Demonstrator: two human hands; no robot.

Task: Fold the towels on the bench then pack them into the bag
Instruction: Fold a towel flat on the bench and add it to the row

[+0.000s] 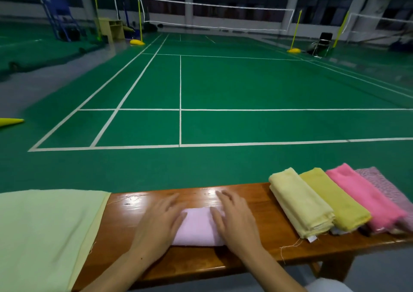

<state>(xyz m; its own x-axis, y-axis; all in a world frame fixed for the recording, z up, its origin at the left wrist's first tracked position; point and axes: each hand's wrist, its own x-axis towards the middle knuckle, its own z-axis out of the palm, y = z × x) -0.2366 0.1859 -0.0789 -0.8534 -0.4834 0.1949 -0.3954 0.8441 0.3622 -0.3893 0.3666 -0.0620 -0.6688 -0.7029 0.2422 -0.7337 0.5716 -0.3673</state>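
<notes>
left hand (159, 221) and right hand (234, 219) laid flat, fingers spread, on folded pale pink towel (197, 229) lying between them on bench (257, 250). pale green cloth (44, 236) draped left of fingers. four folded towels (335, 202) lined up right of fingers. green court (245, 86) seen beyond.

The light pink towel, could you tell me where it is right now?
In the head view, the light pink towel lies on the bench, centre, under the left hand and right hand.
</notes>
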